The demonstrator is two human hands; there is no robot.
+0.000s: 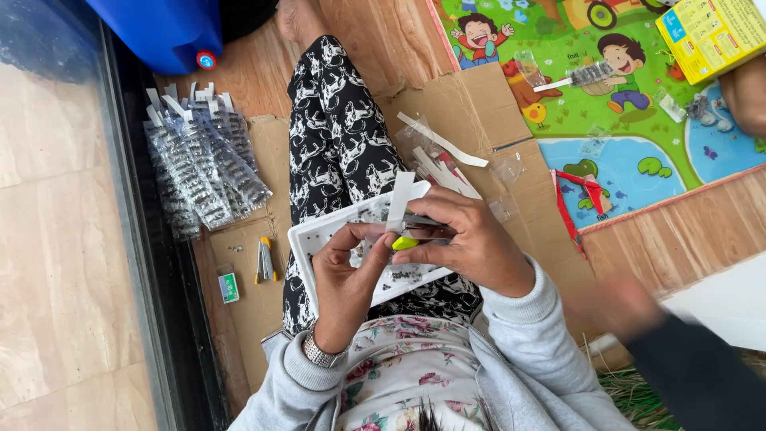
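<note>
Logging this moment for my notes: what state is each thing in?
Left hand: pinching a small bag's edge.
Right hand: gripping a stapler.
White tray: on the lap, tilted.
Paper strip: upright at the stapler.
Filled bags: piled on the floor.

1. Tray (319,235): 1, white, on the lap.
2. Stapler (415,231): 1, yellow-tipped.
3. Wearer's hands: 2, left hand (345,275), right hand (471,239).
4. Other person's hand (618,307): 1, blurred.
5. Bagged packets pile (203,164): 1 pile, count unclear.
6. Yellow box (710,36): 1.
7. Blue container (163,28): 1.
</note>
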